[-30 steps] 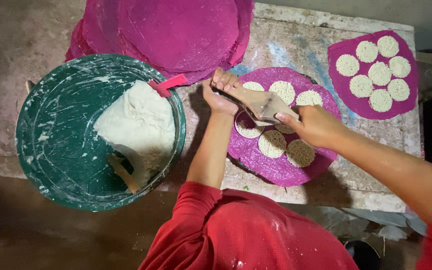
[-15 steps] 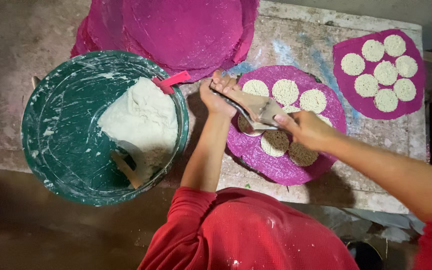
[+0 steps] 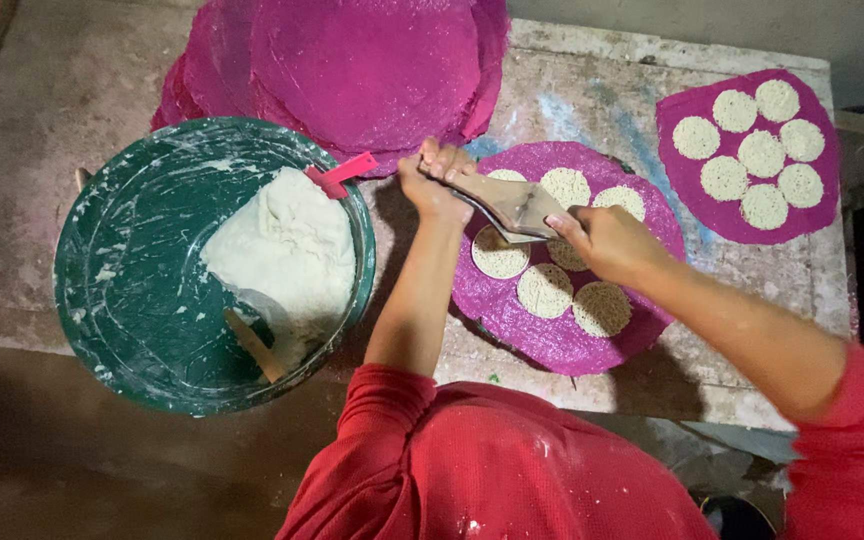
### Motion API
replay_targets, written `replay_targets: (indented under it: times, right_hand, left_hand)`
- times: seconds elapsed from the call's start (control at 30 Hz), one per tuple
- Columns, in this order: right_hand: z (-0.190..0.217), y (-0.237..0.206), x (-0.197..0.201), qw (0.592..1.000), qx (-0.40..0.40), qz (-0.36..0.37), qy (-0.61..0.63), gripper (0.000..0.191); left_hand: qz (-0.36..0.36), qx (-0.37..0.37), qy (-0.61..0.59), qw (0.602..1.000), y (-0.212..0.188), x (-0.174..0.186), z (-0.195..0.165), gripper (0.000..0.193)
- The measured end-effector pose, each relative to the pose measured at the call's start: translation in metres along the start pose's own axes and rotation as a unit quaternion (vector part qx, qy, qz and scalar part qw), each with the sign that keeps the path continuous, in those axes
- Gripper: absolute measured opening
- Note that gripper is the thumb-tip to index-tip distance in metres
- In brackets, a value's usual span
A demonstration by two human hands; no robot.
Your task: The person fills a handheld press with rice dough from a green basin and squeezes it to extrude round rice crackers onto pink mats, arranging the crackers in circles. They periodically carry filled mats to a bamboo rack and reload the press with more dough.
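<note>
Both hands have shifted little since half a sec ago; scraper sits a bit flatter over the mat.

L to R: green tub [image 3: 132, 330] w/ white dough lump [image 3: 287, 255], well left of my fingers, red tab on rim.

My left hand [image 3: 432, 180] is curled tight round one end of the metal scraper [image 3: 507, 200].

My right hand [image 3: 607, 240] pinches the other end, fingers closed on it.

Beneath my fingers: round magenta mat [image 3: 562, 340] carrying pale dough discs [image 3: 544, 290]. Beyond my right fingers, well apart: a second filled mat [image 3: 682, 210].

Risk, my judgement: blade edge dragging could smear or tear a wet disc; uneven pressure between hands would tilt it and gouge.
</note>
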State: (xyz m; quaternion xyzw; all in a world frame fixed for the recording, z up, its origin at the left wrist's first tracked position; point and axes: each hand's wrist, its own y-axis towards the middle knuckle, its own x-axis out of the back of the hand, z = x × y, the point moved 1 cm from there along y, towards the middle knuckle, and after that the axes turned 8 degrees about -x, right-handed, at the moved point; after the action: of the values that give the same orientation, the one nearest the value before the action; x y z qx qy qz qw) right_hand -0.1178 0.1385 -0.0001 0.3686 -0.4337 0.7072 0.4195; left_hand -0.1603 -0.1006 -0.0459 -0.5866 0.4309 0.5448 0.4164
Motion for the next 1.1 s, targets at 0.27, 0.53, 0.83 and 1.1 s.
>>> replay_targets:
  times: [0.27, 0.53, 0.83, 1.1]
  right_hand:
    - [-0.038, -0.034, -0.034, 0.966, -0.028, -0.09, 0.241, 0.059]
    - [-0.103, -0.098, -0.041, 0.798, 0.09, -0.242, 0.545, 0.069]
    - [-0.07, -0.046, -0.04, 0.826, 0.001, -0.249, 0.506, 0.036]
    - [0.14, 0.123, -0.039, 0.979, 0.013, -0.162, 0.123, 0.077]
  left_hand:
    - [0.093, 0.05, 0.49, 0.865, -0.041, 0.026, -0.028, 0.06]
    - [0.315, 0.065, 0.848, 0.421, -0.101, 0.04, -0.004, 0.116]
    - [0.215, -0.165, 0.803, 0.531, -0.148, 0.069, -0.06, 0.103]
    - [0.192, -0.049, 0.914, 0.355, -0.222, 0.077, -0.123, 0.109]
